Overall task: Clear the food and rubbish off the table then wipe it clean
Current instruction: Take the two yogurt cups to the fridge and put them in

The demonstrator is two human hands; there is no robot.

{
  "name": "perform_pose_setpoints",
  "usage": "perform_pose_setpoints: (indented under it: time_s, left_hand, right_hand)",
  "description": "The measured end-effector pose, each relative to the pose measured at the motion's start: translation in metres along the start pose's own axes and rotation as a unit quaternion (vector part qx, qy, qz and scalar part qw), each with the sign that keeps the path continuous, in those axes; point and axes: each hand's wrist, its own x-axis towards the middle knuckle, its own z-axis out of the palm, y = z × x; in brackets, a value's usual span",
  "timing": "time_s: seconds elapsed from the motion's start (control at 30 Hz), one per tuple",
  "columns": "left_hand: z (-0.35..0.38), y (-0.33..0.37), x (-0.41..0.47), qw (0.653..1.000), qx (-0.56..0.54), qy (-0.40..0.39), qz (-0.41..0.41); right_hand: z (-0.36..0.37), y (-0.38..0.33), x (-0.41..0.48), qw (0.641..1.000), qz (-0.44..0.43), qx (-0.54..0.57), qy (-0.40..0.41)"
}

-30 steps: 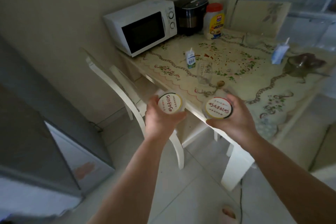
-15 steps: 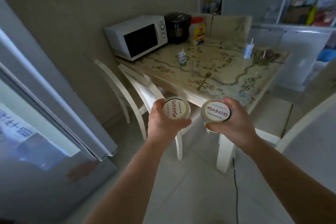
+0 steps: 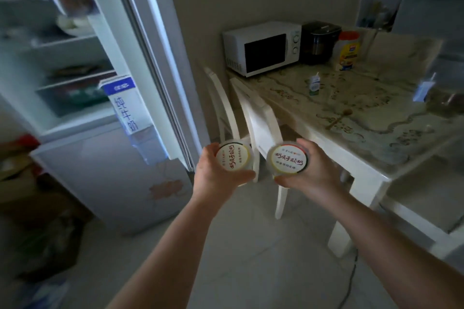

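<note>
My left hand [image 3: 216, 178] grips a round yogurt cup [image 3: 233, 157] with a white printed lid. A second, matching yogurt cup [image 3: 288, 160] sits in my right hand [image 3: 311, 175]. Both cups hang over the floor, left of the table [image 3: 371, 168], which has a floral cloth. On the table lie a small milk carton [image 3: 315, 84], a wooden spoon [image 3: 339, 119], a blue-and-white carton [image 3: 424, 89] and a dark glass dish [image 3: 444, 105] at the right edge. An open fridge [image 3: 82, 118] stands at the left, its door shelf holding a tall milk box [image 3: 125, 105].
A white microwave [image 3: 261, 47], a black cooker [image 3: 319, 41] and a yellow-labelled jar [image 3: 347, 50] stand at the table's back. Two white chairs [image 3: 261, 120] are tucked at its left side. Bags [image 3: 47, 241] lie on the floor by the fridge. A cable [image 3: 349, 281] runs along the floor.
The view has swung left and away from the table. The open fridge interior has come into sight. Both hands still hold their cups, now nearer the fridge.
</note>
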Motion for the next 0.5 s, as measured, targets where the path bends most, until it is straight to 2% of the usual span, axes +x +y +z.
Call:
perform_pose_setpoints:
  time_s: [0.23, 0.37, 0.5]
  left_hand:
    - [-0.096, -0.031, -0.013, 0.994, -0.026, 0.095, -0.041]
    - [-0.159, -0.048, -0.012, 0.992, -0.008, 0.117, -0.049]
    - [-0.221, -0.068, -0.003, 0.992, 0.019, 0.120, -0.033]
  right_hand:
    - [0.063, -0.067, -0.021, 0.993, -0.094, 0.011, -0.076]
    - [0.103, -0.105, -0.036, 0.986, -0.111, 0.024, -0.120]
    - [0.148, -0.143, -0.052, 0.988, -0.105, 0.036, -0.111]
